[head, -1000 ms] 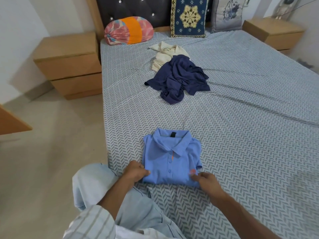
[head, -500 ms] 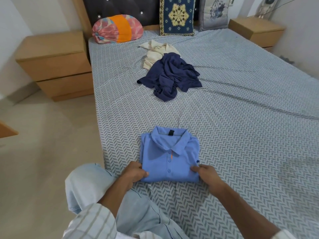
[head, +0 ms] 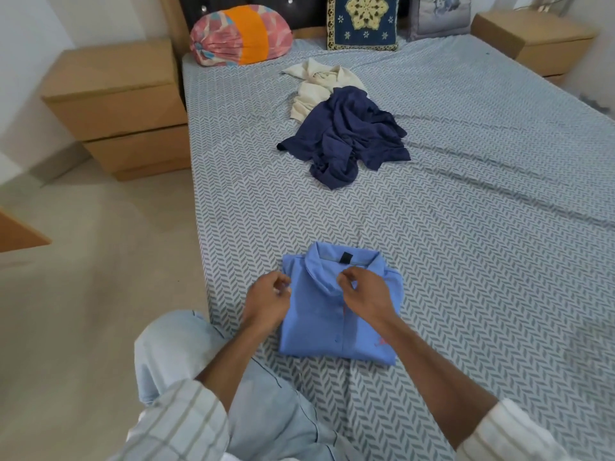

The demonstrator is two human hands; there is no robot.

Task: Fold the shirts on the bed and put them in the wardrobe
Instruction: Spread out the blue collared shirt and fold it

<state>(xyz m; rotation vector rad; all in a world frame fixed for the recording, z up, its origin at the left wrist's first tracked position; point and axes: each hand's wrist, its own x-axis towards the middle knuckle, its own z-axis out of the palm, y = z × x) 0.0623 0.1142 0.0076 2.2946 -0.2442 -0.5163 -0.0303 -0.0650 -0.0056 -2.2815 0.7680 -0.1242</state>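
Observation:
A folded light blue polo shirt (head: 319, 324) lies collar-up on the bed (head: 482, 227), close to its near edge. My left hand (head: 266, 299) is at the shirt's left shoulder edge, fingers curled and pinching the fabric there. My right hand (head: 364, 292) lies over the shirt's upper middle, thumb and fingers pinching the collar. Farther up the bed a crumpled navy shirt (head: 346, 138) lies partly over a crumpled cream shirt (head: 316, 83). No wardrobe is in view.
A pink-and-orange bolster (head: 239, 34), a blue embroidered cushion (head: 362, 21) and a grey cushion (head: 439, 15) line the headboard. Wooden bedside cabinets stand on the left (head: 113, 104) and the right (head: 532, 41). My knee (head: 173, 347) is at the bed's left edge, beside bare floor.
Both hands have left the shirt's bottom corners and moved up, the left to the shoulder edge, the right to the collar. The camera has tilted down and closer.

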